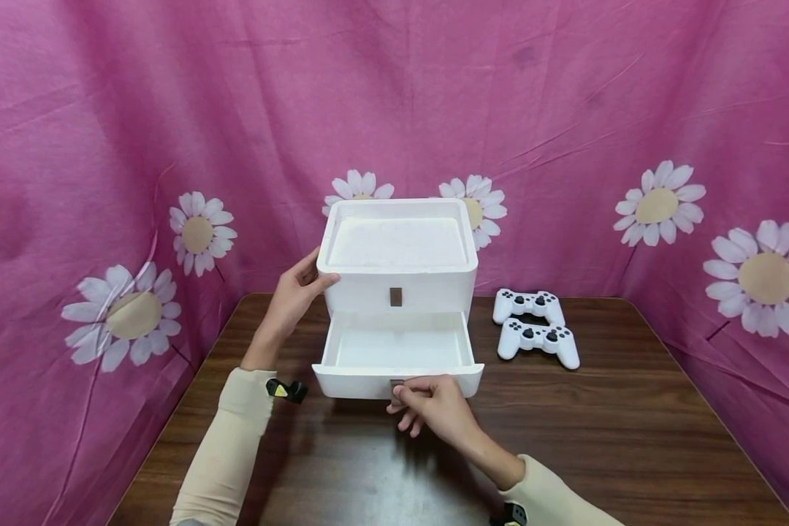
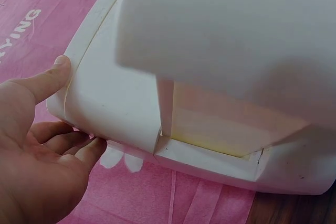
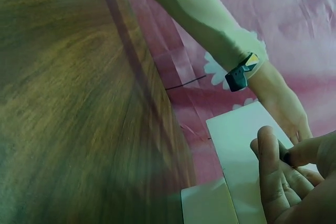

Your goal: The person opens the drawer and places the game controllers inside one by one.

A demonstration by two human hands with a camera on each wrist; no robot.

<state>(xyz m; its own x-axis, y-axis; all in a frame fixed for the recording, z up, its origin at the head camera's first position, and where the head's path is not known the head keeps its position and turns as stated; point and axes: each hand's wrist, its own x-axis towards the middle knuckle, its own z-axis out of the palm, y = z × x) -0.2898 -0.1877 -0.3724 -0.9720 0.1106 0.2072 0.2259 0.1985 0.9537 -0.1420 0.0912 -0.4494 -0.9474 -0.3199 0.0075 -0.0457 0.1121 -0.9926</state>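
A white two-drawer storage box (image 1: 397,274) stands on the table with its lower drawer (image 1: 394,347) pulled out and nothing inside that drawer. My right hand (image 1: 437,409) pinches the brown pull tab (image 1: 397,383) at the front of this drawer, between thumb and fingers. At the box's upper left corner, my left hand (image 1: 292,296) holds the side, its thumb over the front edge. The left wrist view shows the thumb (image 2: 52,77) on the box and the other fingers bent against its side. A second brown tab (image 1: 396,296) marks the shut upper drawer.
Two white game controllers (image 1: 539,343) lie one in front of the other to the right of the box. The box's top is a shallow rimmed tray (image 1: 397,269). Behind the dark wooden table (image 1: 631,424) hangs a pink cloth (image 1: 394,95) with daisies.
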